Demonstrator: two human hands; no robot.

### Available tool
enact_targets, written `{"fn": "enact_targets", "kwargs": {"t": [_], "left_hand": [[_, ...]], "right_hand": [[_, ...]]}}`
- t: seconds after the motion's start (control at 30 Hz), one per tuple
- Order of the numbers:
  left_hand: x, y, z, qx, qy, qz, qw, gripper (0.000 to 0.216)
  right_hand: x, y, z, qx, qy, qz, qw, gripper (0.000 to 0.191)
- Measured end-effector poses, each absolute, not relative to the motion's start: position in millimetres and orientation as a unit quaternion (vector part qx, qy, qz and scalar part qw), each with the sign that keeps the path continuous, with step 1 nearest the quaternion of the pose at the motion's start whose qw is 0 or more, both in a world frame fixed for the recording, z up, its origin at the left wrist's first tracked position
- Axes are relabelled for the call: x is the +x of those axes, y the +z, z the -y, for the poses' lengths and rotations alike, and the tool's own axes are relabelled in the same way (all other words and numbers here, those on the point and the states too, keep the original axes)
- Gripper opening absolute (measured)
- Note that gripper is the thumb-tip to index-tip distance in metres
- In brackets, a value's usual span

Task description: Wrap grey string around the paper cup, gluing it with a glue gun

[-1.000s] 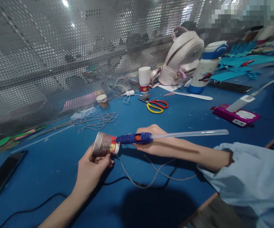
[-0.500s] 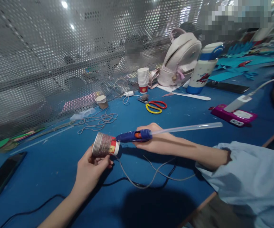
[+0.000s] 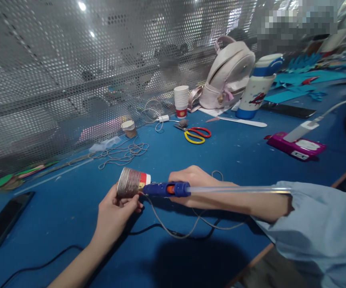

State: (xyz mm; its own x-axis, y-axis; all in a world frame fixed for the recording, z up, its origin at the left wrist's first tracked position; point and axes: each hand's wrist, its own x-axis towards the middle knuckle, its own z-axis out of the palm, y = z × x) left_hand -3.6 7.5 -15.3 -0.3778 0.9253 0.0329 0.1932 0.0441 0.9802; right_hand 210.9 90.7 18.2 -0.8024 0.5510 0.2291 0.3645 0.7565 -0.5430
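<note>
Since the earlier frame you are lowering the glue gun (image 3: 167,189): its nozzle is now coming to the lower red rim of the paper cup (image 3: 131,183), and the clear glue stick (image 3: 235,189) is lying along your forearm instead of rising above it. Your right hand (image 3: 195,185) is closing its grip around the gun body, fingers wrapped and pressed on it. Your left hand (image 3: 114,212) is pinching the cup from below, thumb and fingers on the string-wrapped wall, holding it on its side just above the blue bench (image 3: 71,208).

To do this step well, I think you are needing a small bead only, placed where the string (image 3: 173,228) is ending on the cup. Keep your left fingertips away from the nozzle, because the glue is hot. The loose string and the black cable (image 3: 149,229) are hanging under your hands, so watch that they are not touching the tip. Scissors (image 3: 197,134) and a stack of cups (image 3: 181,100) are lying well apart, behind.
</note>
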Motion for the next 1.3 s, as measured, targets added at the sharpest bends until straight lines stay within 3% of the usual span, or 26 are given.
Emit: {"fn": "enact_targets", "kwargs": {"t": [0.23, 0.43, 0.97, 1.17, 1.3], "left_hand": [[-3, -16, -8, 0.439, 0.536, -0.633, 0.345, 0.031], [-5, -18, -8, 0.444, 0.54, -0.629, 0.34, 0.031], [-5, -13, -3, 0.456, 0.529, -0.632, 0.337, 0.03], [-2, -14, -3, 0.44, 0.537, -0.631, 0.346, 0.032], [0, -12, -4, 0.435, 0.53, -0.634, 0.358, 0.035]], "right_hand": [[210, 18, -89, -0.249, 0.238, 0.922, 0.177, 0.008], [208, 24, -97, -0.335, 0.276, 0.875, 0.214, 0.008], [211, 24, -133, -0.394, 0.501, 0.737, 0.226, 0.025], [208, 2, -152, -0.426, 0.323, 0.822, 0.196, 0.028], [207, -4, -156, -0.451, 0.205, 0.857, 0.143, 0.044]]}}
